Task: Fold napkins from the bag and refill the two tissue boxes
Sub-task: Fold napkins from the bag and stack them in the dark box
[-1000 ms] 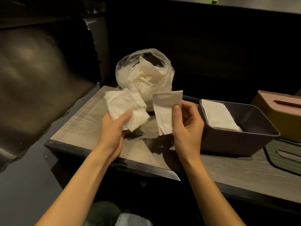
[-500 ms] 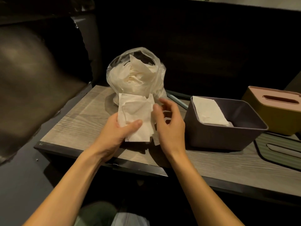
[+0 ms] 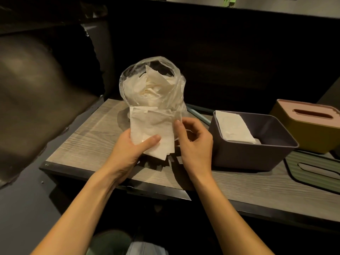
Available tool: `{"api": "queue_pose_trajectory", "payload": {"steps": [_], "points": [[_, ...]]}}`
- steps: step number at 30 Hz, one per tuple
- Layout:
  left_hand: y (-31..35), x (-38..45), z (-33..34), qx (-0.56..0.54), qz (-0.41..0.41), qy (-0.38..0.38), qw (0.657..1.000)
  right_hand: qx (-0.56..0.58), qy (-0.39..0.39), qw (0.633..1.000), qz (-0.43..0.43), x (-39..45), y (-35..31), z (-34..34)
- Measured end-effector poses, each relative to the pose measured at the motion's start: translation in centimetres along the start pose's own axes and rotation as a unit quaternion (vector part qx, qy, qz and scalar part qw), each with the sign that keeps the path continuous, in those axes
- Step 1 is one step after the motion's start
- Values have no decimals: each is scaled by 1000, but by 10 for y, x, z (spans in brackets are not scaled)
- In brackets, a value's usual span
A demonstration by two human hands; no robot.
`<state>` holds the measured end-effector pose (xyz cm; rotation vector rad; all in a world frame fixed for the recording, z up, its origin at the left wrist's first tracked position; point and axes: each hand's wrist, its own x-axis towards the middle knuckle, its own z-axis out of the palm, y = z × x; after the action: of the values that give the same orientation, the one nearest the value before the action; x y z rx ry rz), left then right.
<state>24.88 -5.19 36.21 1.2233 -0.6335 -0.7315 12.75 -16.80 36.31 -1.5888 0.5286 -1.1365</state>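
Observation:
My left hand point(image 3: 133, 147) holds a stack of white napkins point(image 3: 150, 126) above the wooden table, thumb pressed on the front sheet. My right hand point(image 3: 191, 138) sits at the stack's right edge, its fingers curled and its fingertips pinching that edge. Behind the stack stands a clear plastic bag point(image 3: 152, 85), open at the top and full of crumpled napkins. To the right an open dark purple tissue box point(image 3: 257, 155) has folded napkins point(image 3: 233, 127) lying in its left half. A yellow tissue box with a pink slotted lid point(image 3: 311, 124) stands farther right.
A green ribbed lid with a slot point(image 3: 312, 168) lies flat on the table point(image 3: 88, 140) at the right edge. A dark padded seat point(image 3: 36, 100) rises on the left, and a dark wall backs the table. The table's front edge runs just under my wrists.
My right hand held a separate folded napkin one second ago; that napkin has joined the stack in my left hand, and my right hand now pinches the stack's right edge.

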Motion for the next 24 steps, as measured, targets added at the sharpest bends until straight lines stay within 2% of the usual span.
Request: {"api": "queue_pose_trajectory", "payload": {"steps": [3, 6, 11, 13, 15, 17, 19, 21, 24], "points": [[0, -1, 2, -1, -2, 2, 1000, 10, -30, 1000, -1, 0, 2, 2], [0, 0, 1, -9, -15, 21, 1000, 21, 5, 1000, -22, -1, 1, 3], [-1, 2, 0, -51, -26, 66, 996, -28, 127, 974, -188, -4, 2, 0], [-3, 4, -3, -91, -19, 102, 990, 3, 137, 967, -215, -7, 0, 0], [-4, 6, -5, -104, -16, 114, 988, 37, 105, 979, -170, -7, -2, -2], [-5, 6, -5, -80, -29, 101, 991, 42, 10, 996, -73, -3, 1, -2], [-4, 6, -4, -57, -38, 88, 994, -38, -84, 996, 7, 0, 7, 2], [0, 5, -3, -69, -48, 76, 994, -118, -108, 987, 27, -1, 10, 6], [4, 2, -1, -84, -45, 42, 995, -134, -83, 986, 53, -2, 6, 6]]}}
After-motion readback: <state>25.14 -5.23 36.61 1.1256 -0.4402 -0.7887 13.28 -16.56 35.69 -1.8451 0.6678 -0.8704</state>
